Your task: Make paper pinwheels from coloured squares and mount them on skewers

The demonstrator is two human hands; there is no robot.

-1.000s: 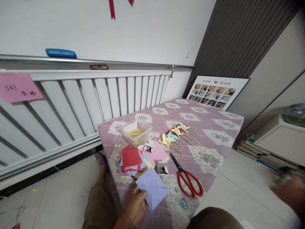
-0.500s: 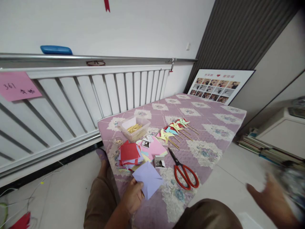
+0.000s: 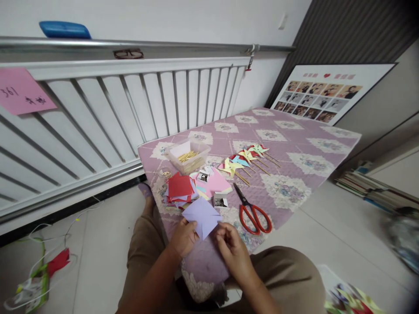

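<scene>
A light purple paper square [image 3: 202, 214] with slits running in from its corners is pinched by my left hand [image 3: 186, 235] at its lower left edge. Beside its right corner is my right hand [image 3: 233, 249], fingers curled in towards the thumb; what they hold, if anything, is hidden. Behind the square lies a stack of red and purple paper squares [image 3: 179, 186]. A small open box of metal pins [image 3: 220, 200] stands just past the square's right corner. Red-handled scissors [image 3: 252, 213] lie open to the right of it.
Several paper pinwheels on sticks [image 3: 244, 162] lie farther back. A clear plastic tub [image 3: 188, 157] holds yellow sticks. Another small box [image 3: 203, 176] sits on pink paper [image 3: 216, 179]. A white radiator [image 3: 183, 98] borders the table's [image 3: 288, 162] far left side. More pinwheels [image 3: 352, 298] are at lower right.
My right hand has come in from the far right to the purple square's right corner. My left hand still holds the square. The whole view has shifted downward.
</scene>
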